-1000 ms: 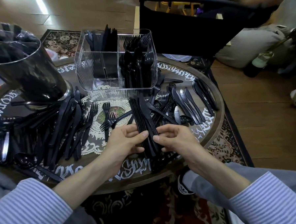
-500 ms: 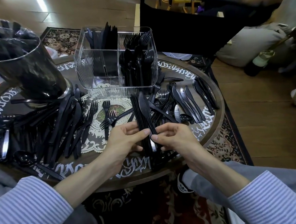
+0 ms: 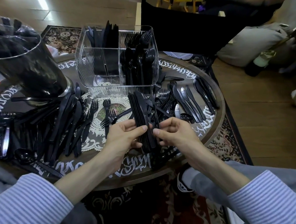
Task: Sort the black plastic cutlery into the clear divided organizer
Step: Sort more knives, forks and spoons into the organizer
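A bundle of black plastic knives [image 3: 141, 110] stands nearly upright over the near part of the round table [image 3: 218, 118]. My left hand [image 3: 126, 137] grips the bundle's lower half, thumb across its front. My right hand [image 3: 174, 132] pinches the bundle's right side, where a single piece sticks up beside the stack. The clear divided organizer [image 3: 88, 67] stands behind, with knives in its back left compartment and forks and spoons in its right compartments. Loose black forks [image 3: 108, 114] and knives [image 3: 187, 101] lie scattered on the table.
A dark cylindrical container [image 3: 26, 66] stuffed with black bags stands at the left. A heap of black cutlery [image 3: 63, 119] lies beside it. A black chair [image 3: 182, 27] stands behind the table, and another person [image 3: 253, 43] sits on the floor at the right.
Both hands have lifted the knife bundle a little toward the organizer and tilted it more upright. The fingers have shifted along the handles.
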